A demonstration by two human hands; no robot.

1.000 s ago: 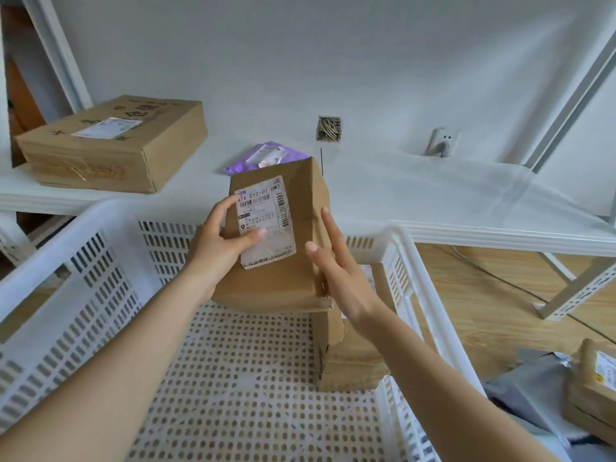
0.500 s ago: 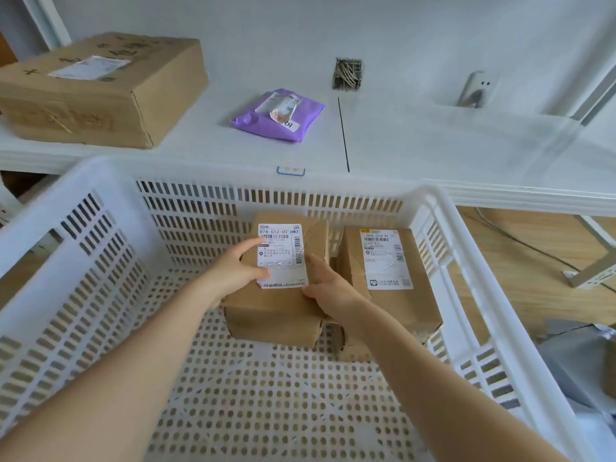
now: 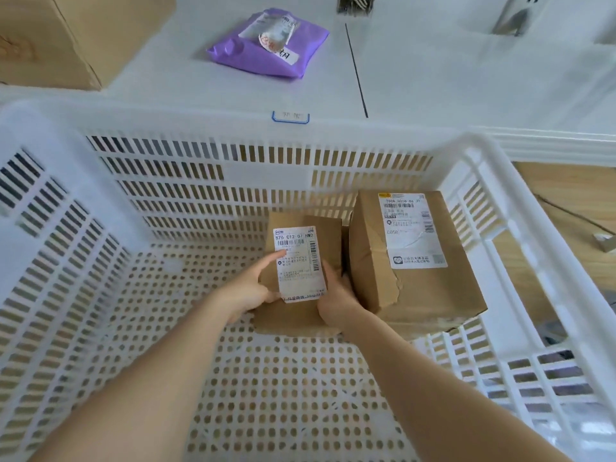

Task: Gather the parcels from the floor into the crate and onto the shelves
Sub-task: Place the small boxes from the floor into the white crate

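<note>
A small brown cardboard parcel (image 3: 328, 241) with a white label sits low inside the white plastic crate (image 3: 206, 195), on or just above the perforated floor. My left hand (image 3: 246, 288) grips its left side, thumb lying across the label. My right hand (image 3: 336, 298) grips its lower right corner. A larger brown parcel (image 3: 416, 261) with a torn front edge stands directly to the right, against the crate's right wall.
Behind the crate runs a white shelf (image 3: 433, 78) carrying a purple mailer bag (image 3: 266, 51) and a big cardboard box (image 3: 66, 38) at the left. Wooden floor (image 3: 566, 201) shows to the right, with grey bags seen through the crate's slats.
Both hands have lowered the small parcel from above the crate's rim down to its floor, next to the larger parcel. The camera has tilted down and closer.
</note>
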